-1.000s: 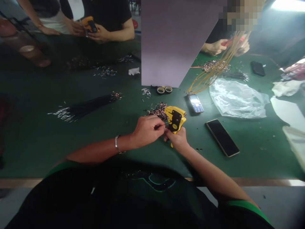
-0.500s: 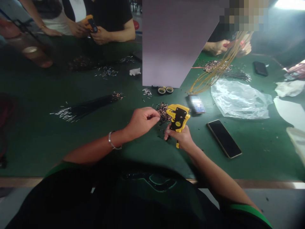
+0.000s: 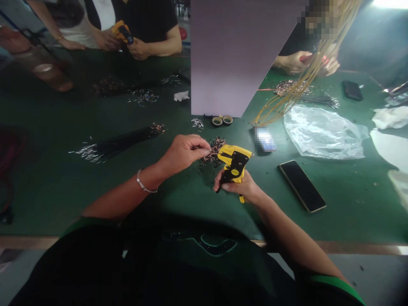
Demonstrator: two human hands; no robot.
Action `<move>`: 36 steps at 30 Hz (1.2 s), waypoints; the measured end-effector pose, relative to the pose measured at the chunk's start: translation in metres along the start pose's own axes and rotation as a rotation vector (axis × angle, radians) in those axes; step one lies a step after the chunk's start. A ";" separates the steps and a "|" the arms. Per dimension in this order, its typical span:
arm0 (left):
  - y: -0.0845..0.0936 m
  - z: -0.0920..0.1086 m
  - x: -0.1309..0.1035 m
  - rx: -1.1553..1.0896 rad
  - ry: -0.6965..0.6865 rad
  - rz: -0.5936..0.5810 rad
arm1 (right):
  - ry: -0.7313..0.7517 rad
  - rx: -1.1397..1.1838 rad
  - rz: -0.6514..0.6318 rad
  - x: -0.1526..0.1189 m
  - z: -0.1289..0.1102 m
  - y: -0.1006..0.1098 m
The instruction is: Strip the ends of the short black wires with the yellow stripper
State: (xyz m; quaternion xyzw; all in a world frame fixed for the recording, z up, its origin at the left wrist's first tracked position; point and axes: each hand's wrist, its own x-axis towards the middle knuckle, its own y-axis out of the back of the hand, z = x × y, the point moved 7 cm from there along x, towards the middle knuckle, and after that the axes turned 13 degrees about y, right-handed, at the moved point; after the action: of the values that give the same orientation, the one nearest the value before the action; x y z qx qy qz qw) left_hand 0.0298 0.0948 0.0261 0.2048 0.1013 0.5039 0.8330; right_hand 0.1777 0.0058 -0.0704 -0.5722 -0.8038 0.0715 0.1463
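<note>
My right hand is wrapped round the handles of a yellow and black wire stripper, its head pointing up and to the left. Just left of the tool, my left hand is closed in a pinch, thumb against fingers; whatever lies between the fingertips is too small to make out. Behind and between the two hands sits a pile of short copper-tipped wire scraps. Farther left lies a bundle of black wires, with pale tips at its left end and copper ends at its right.
A grey upright panel stands ahead, two tape rolls at its foot. To the right lie a phone, a clear plastic bag and yellow wires. Co-workers' hands hold another tool across the green table.
My left hand has drawn slightly left and up. The wire stripper in my right hand has tilted and shifted a little left and down, away from the scrap pile.
</note>
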 end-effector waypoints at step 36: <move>-0.016 -0.016 0.002 -0.241 0.279 -0.162 | -0.042 -0.024 -0.056 -0.003 0.003 -0.007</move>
State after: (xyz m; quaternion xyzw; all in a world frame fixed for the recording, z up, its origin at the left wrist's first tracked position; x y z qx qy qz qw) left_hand 0.0375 0.0935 0.0042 0.0230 0.1707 0.4673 0.8671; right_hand 0.1716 0.0007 -0.0717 -0.5497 -0.8231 0.0698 0.1247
